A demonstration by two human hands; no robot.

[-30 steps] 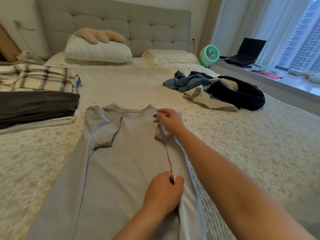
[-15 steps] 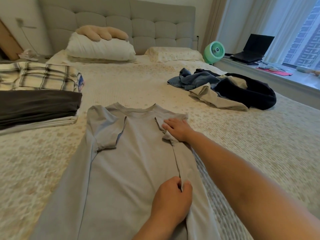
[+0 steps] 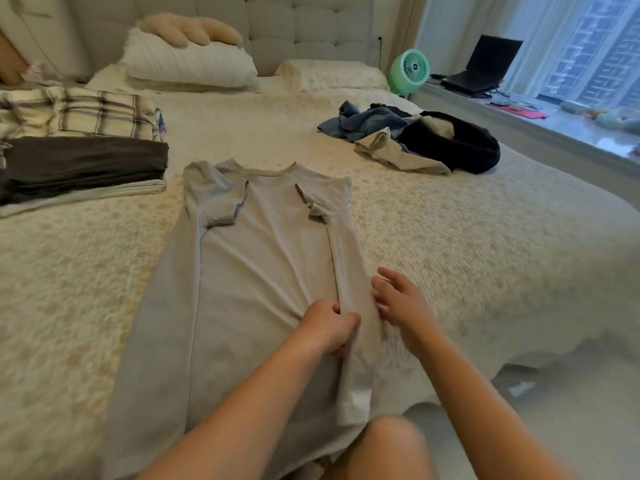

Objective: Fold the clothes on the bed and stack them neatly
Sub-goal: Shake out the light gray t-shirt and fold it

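- I see one wide bed [image 3: 450,237] under a nubby cream quilted cover.
- One long grey garment [image 3: 249,289] of soft knit lies flat at the bed's middle, both sleeves and sides folded inward.
- One folded stack [image 3: 76,147] at far left: plaid, dark brown, pale layers.
- One loose heap [image 3: 415,140] at far right: blue, beige, black fabric.
- My left hand [image 3: 329,329] has its fingers curled, pinching the garment's folded right edge.
- My right hand [image 3: 398,303] hovers just beside it, fingers spread, gripping nothing.
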